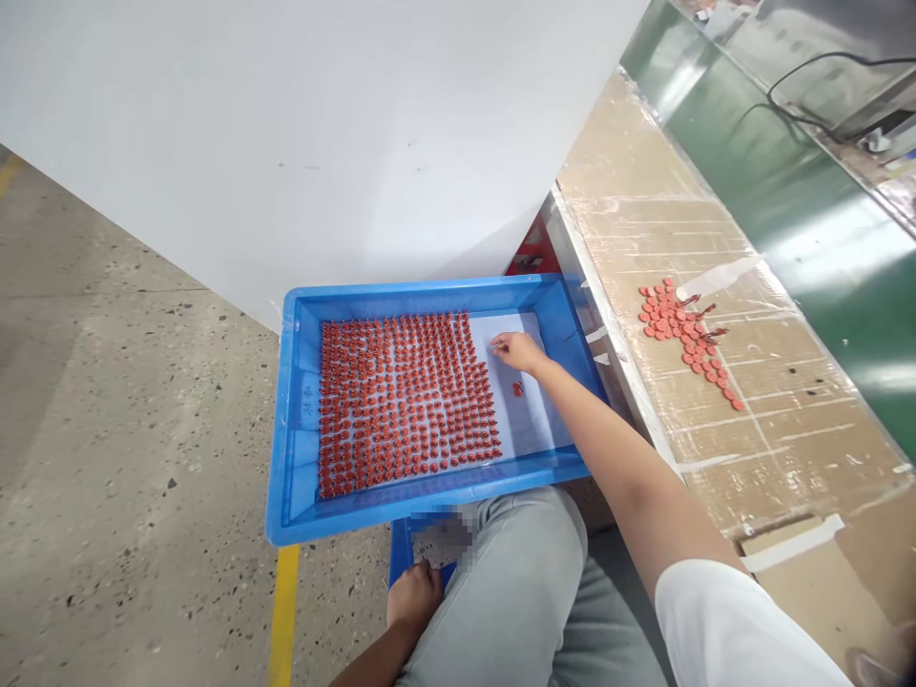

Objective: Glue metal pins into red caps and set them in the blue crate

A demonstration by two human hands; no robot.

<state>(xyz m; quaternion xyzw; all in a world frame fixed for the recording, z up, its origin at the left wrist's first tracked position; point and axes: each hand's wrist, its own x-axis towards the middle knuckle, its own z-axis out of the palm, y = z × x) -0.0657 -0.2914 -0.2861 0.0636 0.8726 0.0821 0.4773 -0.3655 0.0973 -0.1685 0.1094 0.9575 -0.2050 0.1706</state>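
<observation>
My right hand (518,352) reaches over the right part of a blue plastic tray (429,500), above a bare stretch of white sheet (516,429). Its fingertips are pinched together; whatever they hold is too small to name. Rows of small red pointed pieces (407,396) stand upright on the sheet, filling the tray's left and middle. Just below my right hand lies a small loose cluster of red pieces (517,388). Down beside my knee, my left hand (415,593) is closed, close to a blue edge (401,549); anything inside its fingers is hidden.
On the right, a cardboard-covered, taped bench (615,210) carries red round discs (687,329) and a few dark red slender pieces (705,312). A large white panel (322,143) stands behind the tray. Yellow tape (284,611) marks the speckled floor. Beyond the bench runs a green surface (808,219).
</observation>
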